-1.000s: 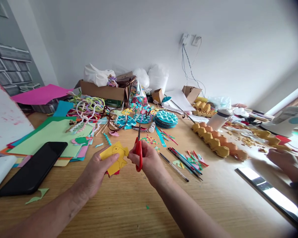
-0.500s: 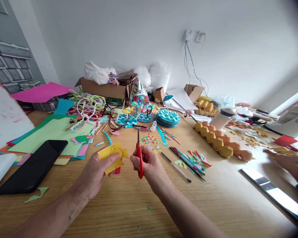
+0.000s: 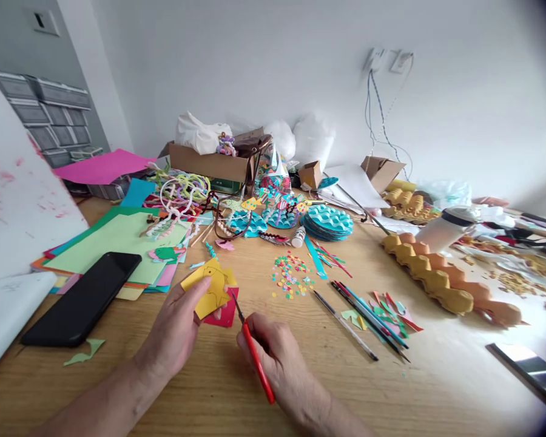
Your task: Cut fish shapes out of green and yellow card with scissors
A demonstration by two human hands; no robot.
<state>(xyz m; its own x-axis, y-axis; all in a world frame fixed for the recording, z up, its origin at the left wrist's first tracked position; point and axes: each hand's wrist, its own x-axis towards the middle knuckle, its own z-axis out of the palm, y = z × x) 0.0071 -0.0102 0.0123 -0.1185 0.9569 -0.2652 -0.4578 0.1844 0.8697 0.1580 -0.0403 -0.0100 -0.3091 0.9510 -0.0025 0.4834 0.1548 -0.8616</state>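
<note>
My left hand (image 3: 175, 328) pinches a piece of yellow paper (image 3: 208, 298) between thumb and fingers; a fish outline is drawn on it in dark line. Just behind and below it lies a red paper piece (image 3: 227, 314) on the table. My right hand (image 3: 279, 355) grips the red handles of a pair of scissors (image 3: 255, 359). The blades point up and left, their tip close to the right edge of the yellow paper, and look nearly closed.
Colored sheets (image 3: 113, 243) and a black phone (image 3: 84, 297) lie left. Confetti (image 3: 293, 273), pens (image 3: 368, 312) and paper scraps (image 3: 398, 312) are to the right, with an egg carton (image 3: 430, 276) beyond. Blue wavy discs (image 3: 327, 223) stand behind.
The view has turned left. The scissors have tilted left, bringing their tip near the yellow paper. More of the red paper shows. The other person's hand at the right has left view.
</note>
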